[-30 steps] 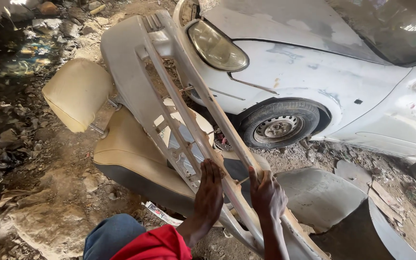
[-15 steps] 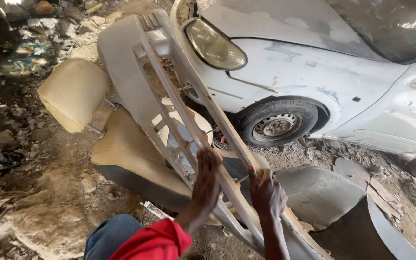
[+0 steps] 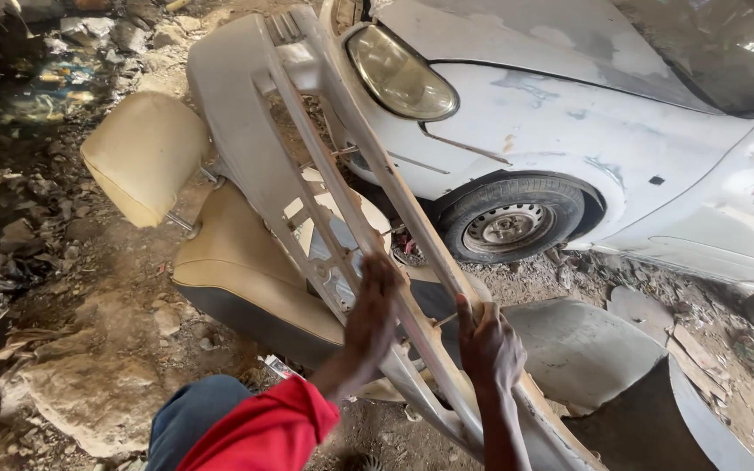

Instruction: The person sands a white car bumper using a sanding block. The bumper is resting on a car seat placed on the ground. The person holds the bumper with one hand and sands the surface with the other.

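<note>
Both hands hold a grey car bumper [image 3: 255,113] that slants from near right to far left. The left hand [image 3: 373,310] presses on a grille bar, its grip closed around it; the right hand [image 3: 488,349] grips the upper edge. Beneath lies a tan car seat [image 3: 229,262], with a white car [image 3: 586,131] to the right.

Long grey plastic car bumper [image 3: 246,131]: matt, dusty, scuffed, with sanded pale patches. Pale grey sheet-metal car body [image 3: 586,131]: dull, primer-like finish, blotchy and unpolished. Clear plastic headlamp lens [image 3: 399,74]: glossy but yellowed. Tan car seat with headrest [image 3: 146,153]: smooth leather-like covering, low sheen. Black rubber tyre [image 3: 510,222]: matt, on a dull metal rim. Bare earth ground [image 3: 89,366]: rough, stony.
</note>
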